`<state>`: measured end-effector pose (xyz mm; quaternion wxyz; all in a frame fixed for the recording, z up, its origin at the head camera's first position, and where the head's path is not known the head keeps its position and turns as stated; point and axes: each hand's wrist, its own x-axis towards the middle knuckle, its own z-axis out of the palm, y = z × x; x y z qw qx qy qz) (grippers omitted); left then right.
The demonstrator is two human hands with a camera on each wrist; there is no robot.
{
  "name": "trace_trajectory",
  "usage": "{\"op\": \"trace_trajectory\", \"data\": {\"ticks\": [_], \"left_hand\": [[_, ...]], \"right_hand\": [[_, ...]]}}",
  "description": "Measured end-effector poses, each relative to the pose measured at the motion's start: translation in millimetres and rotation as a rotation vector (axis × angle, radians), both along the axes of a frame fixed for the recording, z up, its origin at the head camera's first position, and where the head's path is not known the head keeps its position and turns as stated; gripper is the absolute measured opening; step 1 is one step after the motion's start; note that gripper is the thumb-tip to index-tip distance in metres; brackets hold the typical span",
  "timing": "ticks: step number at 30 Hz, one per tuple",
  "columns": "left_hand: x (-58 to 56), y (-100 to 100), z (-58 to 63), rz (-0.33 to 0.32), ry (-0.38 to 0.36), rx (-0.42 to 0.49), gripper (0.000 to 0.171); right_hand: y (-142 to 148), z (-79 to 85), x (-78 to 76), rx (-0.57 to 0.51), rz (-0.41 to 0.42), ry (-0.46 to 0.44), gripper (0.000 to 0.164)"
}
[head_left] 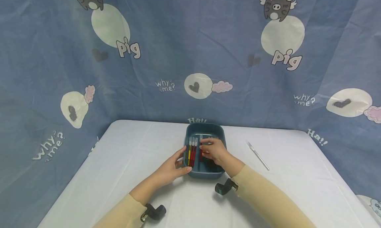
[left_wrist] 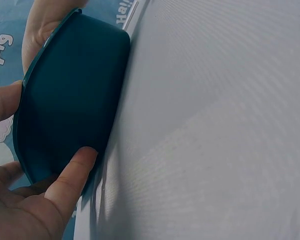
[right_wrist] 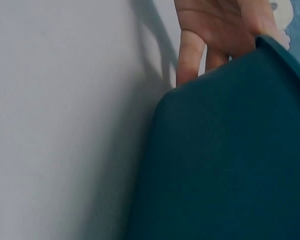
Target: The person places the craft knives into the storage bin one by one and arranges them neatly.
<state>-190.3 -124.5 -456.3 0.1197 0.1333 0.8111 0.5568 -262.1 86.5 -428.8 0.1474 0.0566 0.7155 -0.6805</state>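
Observation:
A dark teal plastic box [head_left: 205,174] with a lengthwise divider stands near the table's far edge. Several slim pens [head_left: 193,152] with pale caps and red, yellow or dark barrels lie side by side in its left compartment. My left hand [head_left: 170,170] grips the box's near left corner, thumb on the outer wall and a fingertip at the rim. Inside the box, just right of the divider, my right hand [head_left: 216,151] pinches a slim red pen [head_left: 200,157] with a pale end. Both wrist views show mostly the box's outer wall [left_wrist: 70,95], so the pens are hidden there.
To the right of the box, a slim silver pen-like tool [head_left: 259,157] lies slantwise on the white tablecloth [head_left: 297,181]. Behind the table hangs a blue printed curtain [head_left: 166,56]. A small dark camera is strapped to each wrist.

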Motion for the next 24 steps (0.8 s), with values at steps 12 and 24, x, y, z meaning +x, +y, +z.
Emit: {"op": "trace_trajectory", "data": {"ticks": [12, 24], "left_hand": [[0.2, 0.8, -0.6, 0.013, -0.009, 0.007, 0.087], [-0.7, 0.3, 0.3, -0.004, -0.017, 0.011, 0.089]], "right_hand": [[-1.8, -7.3, -7.4, 0.066, -0.003, -0.015, 0.032], [-4.6, -8.2, -7.6, 0.168, 0.023, 0.017, 0.028]]}}
